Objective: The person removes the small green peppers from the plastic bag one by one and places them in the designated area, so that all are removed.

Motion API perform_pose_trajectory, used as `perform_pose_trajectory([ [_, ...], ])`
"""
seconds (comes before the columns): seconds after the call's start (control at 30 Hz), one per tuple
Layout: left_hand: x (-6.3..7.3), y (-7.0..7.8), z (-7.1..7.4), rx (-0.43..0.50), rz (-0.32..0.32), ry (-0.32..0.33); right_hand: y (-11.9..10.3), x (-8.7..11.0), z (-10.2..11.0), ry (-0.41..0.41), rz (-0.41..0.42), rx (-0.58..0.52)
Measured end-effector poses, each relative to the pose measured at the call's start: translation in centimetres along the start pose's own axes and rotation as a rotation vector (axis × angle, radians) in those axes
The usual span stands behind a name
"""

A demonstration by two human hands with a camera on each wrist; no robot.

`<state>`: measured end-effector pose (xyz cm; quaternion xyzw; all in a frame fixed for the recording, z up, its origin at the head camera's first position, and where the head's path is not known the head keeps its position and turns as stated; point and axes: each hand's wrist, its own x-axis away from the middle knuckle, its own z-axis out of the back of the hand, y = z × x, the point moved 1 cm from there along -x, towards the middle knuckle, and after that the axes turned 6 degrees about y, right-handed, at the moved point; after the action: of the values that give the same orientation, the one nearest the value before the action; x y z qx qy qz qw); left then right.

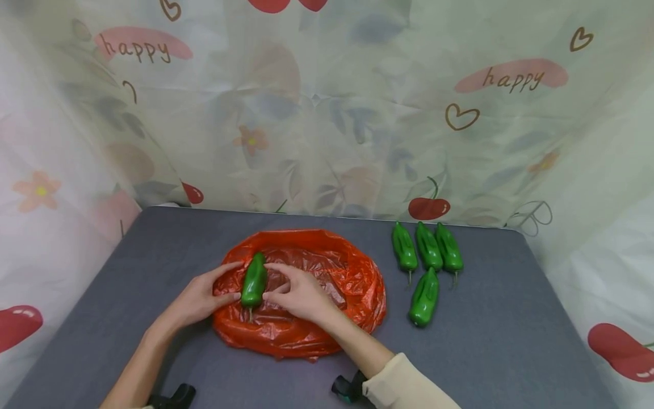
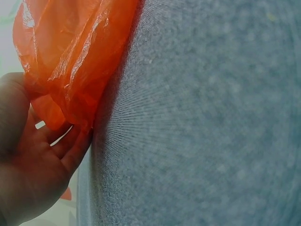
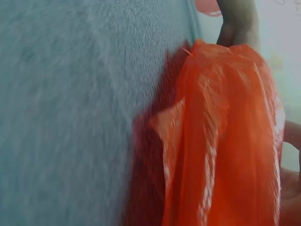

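A green pepper lies stem toward me on a crumpled orange plastic bag spread on the grey table. My left hand holds the pepper's left side between thumb and index finger. My right hand pinches its right side the same way. The left wrist view shows my left hand's palm against the edge of the orange bag. In the right wrist view the orange bag fills the right half, and the pepper is hidden.
Several more green peppers lie on the table right of the bag: three side by side and one in front of them. A flower-and-cherry printed curtain closes off the back and sides.
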<state>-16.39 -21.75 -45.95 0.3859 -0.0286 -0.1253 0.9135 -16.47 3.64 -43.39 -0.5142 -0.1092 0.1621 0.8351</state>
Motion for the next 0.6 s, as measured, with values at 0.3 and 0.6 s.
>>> perform_pose_trajectory([
  [0.3, -0.1, 0.0, 0.0, -0.011, -0.009, 0.008, 0.1, -0.7, -1.5, 0.002, 0.024, 0.063],
  [0.6, -0.1, -0.2, -0.3, -0.01, -0.026, 0.02, 0.4, -1.2, -2.5, 0.002, 0.077, 0.139],
])
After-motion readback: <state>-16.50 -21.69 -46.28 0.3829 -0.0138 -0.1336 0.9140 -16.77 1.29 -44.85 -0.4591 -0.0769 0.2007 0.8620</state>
